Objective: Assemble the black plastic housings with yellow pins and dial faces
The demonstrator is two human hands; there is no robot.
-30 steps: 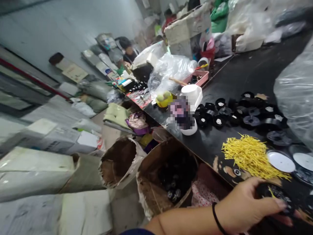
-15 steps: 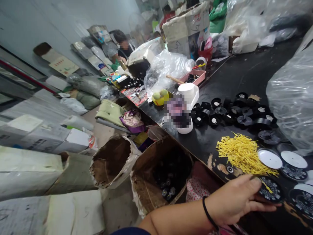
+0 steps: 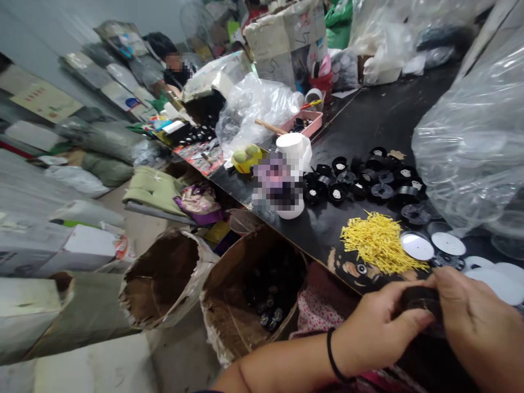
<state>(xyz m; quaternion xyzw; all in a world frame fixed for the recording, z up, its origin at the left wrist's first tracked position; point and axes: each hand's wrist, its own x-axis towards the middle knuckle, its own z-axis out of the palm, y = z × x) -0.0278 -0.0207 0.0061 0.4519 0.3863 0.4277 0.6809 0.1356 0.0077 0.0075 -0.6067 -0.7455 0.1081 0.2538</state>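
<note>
Above the table's near edge, my left hand [image 3: 385,327] is closed round a black round dial case [image 3: 420,300], its thumb along the near side. My right hand [image 3: 475,316] wraps the same case from the right. Both hands cover much of it, so its face is mostly hidden. Just beyond them lies a heap of thin yellow plastic pointers [image 3: 370,240]. White discs [image 3: 416,245] and a black printed dial disc [image 3: 448,260] lie to the right of the heap.
Several black round housings [image 3: 360,189] spread behind the yellow heap. A clear plastic bag [image 3: 475,131] stands at the right. A white cup [image 3: 292,147] and pink tray [image 3: 313,125] are farther back. An open carton [image 3: 221,311] sits below the table edge. Another person [image 3: 176,71] sits far left.
My right hand has come into view and taken hold of the dial case with my left. The case, earlier showing a numbered face with a yellow pointer, is now tilted. The view has shifted right.
</note>
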